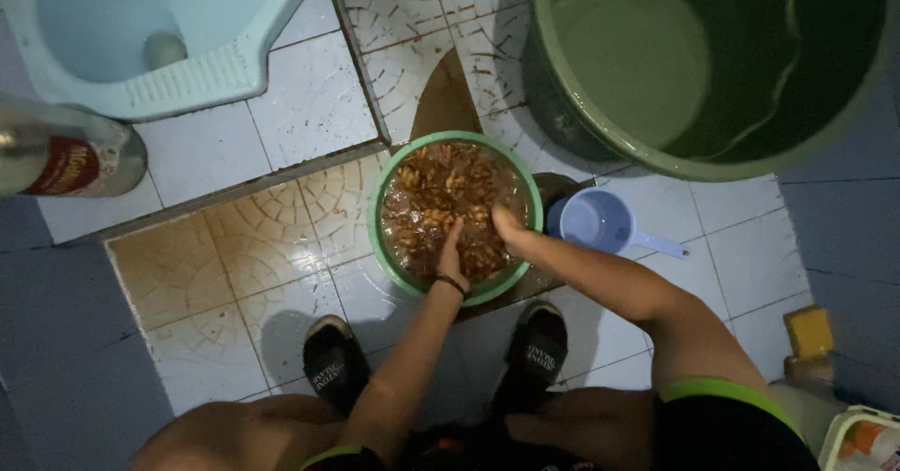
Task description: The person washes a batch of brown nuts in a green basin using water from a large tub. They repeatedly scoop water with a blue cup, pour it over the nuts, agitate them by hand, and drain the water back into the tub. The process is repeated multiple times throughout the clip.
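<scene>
- Black sandals (pixel 335 363) stood on the tiled floor (pixel 281 115), nearest the camera.
- Left hand (pixel 451 254) and right hand (pixel 503 220) were both dipped into the green basin (pixel 389 176) of brown soaking pieces (pixel 441 185); grip on either couldn't be told.
- Blue scoop (pixel 600 223) sat just right of the basin.
- Green tub (pixel 600 134) and squat toilet (pixel 150 35) were farthest.

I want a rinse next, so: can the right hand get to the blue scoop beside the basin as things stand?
Probably yes. The right hand is in the green basin at its right rim, and the blue scoop sits on the floor just beyond, with nothing between them.
</scene>
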